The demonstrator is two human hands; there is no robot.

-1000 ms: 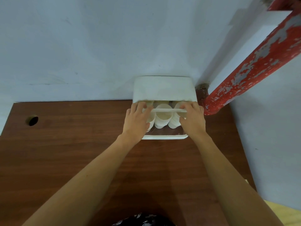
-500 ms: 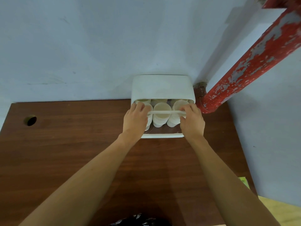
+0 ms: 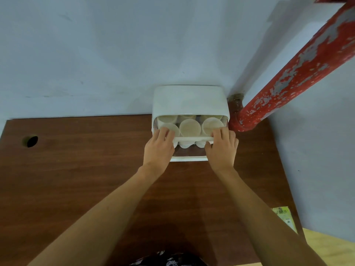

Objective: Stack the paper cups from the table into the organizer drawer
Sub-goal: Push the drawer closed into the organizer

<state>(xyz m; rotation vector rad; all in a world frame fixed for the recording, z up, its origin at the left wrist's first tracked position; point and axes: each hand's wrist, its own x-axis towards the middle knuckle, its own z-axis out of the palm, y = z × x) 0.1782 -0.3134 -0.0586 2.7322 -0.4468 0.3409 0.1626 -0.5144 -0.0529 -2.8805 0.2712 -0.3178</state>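
Two bare forearms reach up from the bottom of the frame, and the left hand (image 3: 159, 148) and right hand (image 3: 221, 148) each curl fingers over the front rail of the organizer drawer (image 3: 192, 139), gripping it. Compared with a second ago, the drawer sits further inside its white housing (image 3: 190, 100). Between and just beyond the hands, the paper cups (image 3: 190, 128) stand stacked in the drawer, right of frame centre, on the brown table (image 3: 86, 169) against the wall.

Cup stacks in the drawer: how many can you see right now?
5 at least. Front row: left, partly under the left hand, middle, right. Back row under the organizer top: left, centre. More may be hidden behind.
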